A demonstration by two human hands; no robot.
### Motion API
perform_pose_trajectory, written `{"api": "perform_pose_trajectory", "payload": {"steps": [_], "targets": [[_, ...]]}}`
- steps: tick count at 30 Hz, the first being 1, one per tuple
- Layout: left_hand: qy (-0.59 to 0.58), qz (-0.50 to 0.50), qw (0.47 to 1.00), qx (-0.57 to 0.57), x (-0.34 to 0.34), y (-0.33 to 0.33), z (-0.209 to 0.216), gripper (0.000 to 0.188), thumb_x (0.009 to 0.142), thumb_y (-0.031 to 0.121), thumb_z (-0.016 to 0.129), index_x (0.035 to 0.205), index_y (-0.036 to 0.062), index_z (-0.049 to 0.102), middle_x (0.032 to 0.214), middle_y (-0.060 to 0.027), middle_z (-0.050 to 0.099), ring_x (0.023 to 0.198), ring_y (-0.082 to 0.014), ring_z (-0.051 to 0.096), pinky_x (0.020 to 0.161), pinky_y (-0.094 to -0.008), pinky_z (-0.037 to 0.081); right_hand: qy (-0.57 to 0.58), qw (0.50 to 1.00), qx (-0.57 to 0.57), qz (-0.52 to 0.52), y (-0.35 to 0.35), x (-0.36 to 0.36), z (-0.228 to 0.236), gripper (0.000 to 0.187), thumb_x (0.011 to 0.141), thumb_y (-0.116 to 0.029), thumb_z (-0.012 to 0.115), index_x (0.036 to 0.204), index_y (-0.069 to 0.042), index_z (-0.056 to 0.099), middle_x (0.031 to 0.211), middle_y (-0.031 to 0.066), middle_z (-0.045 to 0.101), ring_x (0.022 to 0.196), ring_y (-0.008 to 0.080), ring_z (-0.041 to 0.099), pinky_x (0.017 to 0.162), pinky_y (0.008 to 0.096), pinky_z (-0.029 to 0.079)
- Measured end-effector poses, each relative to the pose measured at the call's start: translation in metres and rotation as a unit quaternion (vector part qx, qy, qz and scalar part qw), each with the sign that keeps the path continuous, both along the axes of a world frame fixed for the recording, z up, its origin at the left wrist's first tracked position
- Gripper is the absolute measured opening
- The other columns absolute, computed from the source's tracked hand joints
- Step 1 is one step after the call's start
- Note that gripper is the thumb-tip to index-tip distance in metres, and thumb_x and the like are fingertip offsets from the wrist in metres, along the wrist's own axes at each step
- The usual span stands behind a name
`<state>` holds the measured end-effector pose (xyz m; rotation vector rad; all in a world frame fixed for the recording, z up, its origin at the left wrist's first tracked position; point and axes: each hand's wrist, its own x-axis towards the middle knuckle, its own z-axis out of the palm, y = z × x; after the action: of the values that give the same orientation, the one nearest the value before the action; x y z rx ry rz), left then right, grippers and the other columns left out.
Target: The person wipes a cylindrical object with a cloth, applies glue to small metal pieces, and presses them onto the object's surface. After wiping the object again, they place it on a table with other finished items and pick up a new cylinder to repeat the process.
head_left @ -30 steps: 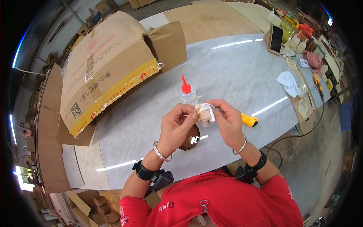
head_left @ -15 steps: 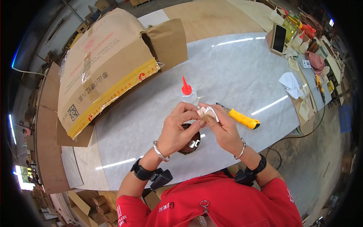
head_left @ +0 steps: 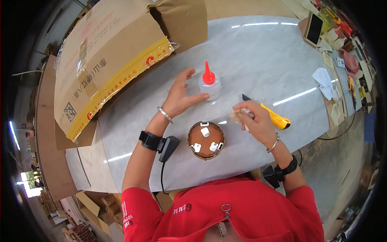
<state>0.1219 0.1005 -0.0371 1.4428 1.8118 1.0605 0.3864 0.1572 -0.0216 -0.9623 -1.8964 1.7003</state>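
Workshop surface (head_left: pixel 258 56), pale grey sheet covering, glossy under strip lights. Contents as follows.

Bottle (head_left: pixel 215 92): one, squeeze type, translucent, red pointed cap (head_left: pixel 208 76); upright on the middle of the surface.

Left hand (head_left: pixel 180 94): open, fingers spread at the bottle's left side, thumb overlapping its lower part; whether it touches cannot be told.

Right hand (head_left: pixel 258 123): closed on a bunched off-white cloth (head_left: pixel 241 115), held above the surface to the right of the bottle.

Round brown piece (head_left: pixel 201 143): one, dark-rimmed, white patches on top; on the surface between the forearms, nearer the wearer than the bottle.

Knife (head_left: pixel 278 119): one, yellow handle, lying just beyond the right hand.

Carton (head_left: pixel 117 56): one, large, brown, yellow tape band; at left.

Phone (head_left: pixel 314 29): one, dark screen, propped up at far right.

White cloth (head_left: pixel 323 82): one, crumpled, near the right edge.
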Motion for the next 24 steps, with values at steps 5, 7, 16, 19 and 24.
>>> {"api": "perform_pose_trajectory", "payload": {"steps": [5, 7, 16, 19, 24], "targets": [[0.011, -0.070, 0.997, 0.015, 0.008, 0.014, -0.012, 0.089, 0.066, 0.040, 0.084, 0.136, 0.0039, 0.043, 0.138, -0.0175, 0.046, 0.127, -0.0295, 0.046, 0.104, -0.0385, 0.039, -0.114, 0.930, 0.345, 0.050, -0.010, 0.018, -0.048, 0.022, 0.084, -0.009, 0.064, 0.105, -0.007, 0.065, 0.094, 0.0110, 0.057, 0.073, 0.0250, 0.062, 0.058, 0.0314, 0.050], [0.034, -0.058, 0.998, -0.022, 0.016, 0.014, -0.007, 0.086, 0.066, 0.041, 0.083, 0.134, 0.0050, 0.046, 0.132, -0.0165, 0.053, 0.123, -0.0294, 0.050, 0.103, -0.0377, 0.040, -0.120, 0.898, 0.421, 0.037, -0.016, 0.019, -0.049, 0.025, 0.082, -0.011, 0.066, 0.107, -0.006, 0.064, 0.096, 0.0140, 0.056, 0.075, 0.0283, 0.062, 0.062, 0.0340, 0.051], [0.117, 0.001, 0.991, 0.056, 0.007, -0.005, 0.007, 0.070, 0.067, 0.035, 0.081, 0.125, 0.0066, 0.054, 0.120, -0.0136, 0.059, 0.107, -0.0320, 0.059, 0.089, -0.0381, 0.048, -0.135, 0.826, 0.547, 0.008, -0.014, 0.038, -0.064, 0.030, 0.083, -0.012, 0.066, 0.110, 0.000, 0.062, 0.097, 0.0163, 0.056, 0.080, 0.0295, 0.060, 0.064, 0.0358, 0.050], [0.240, 0.013, 0.969, 0.061, 0.002, -0.018, 0.023, 0.066, 0.067, 0.028, 0.081, 0.124, 0.0063, 0.054, 0.113, -0.0115, 0.060, 0.104, -0.0298, 0.059, 0.091, -0.0389, 0.046, -0.125, 0.873, 0.471, -0.002, 0.001, 0.039, -0.049, 0.029, 0.087, -0.016, 0.066, 0.110, 0.002, 0.061, 0.096, 0.0135, 0.060, 0.079, 0.0229, 0.060, 0.063, 0.0330, 0.050], [0.441, 0.004, 0.892, 0.103, 0.000, -0.037, 0.042, 0.068, 0.060, 0.019, 0.080, 0.122, 0.0080, 0.056, 0.114, -0.0094, 0.057, 0.106, -0.0282, 0.055, 0.093, -0.0398, 0.042, 0.132, 0.962, -0.226, -0.080, 0.010, 0.014, 0.007, 0.026, 0.092, -0.019, 0.063, 0.106, 0.003, 0.062, 0.092, 0.0062, 0.066, 0.077, 0.0063, 0.055, 0.065, 0.0227, 0.047]]}}
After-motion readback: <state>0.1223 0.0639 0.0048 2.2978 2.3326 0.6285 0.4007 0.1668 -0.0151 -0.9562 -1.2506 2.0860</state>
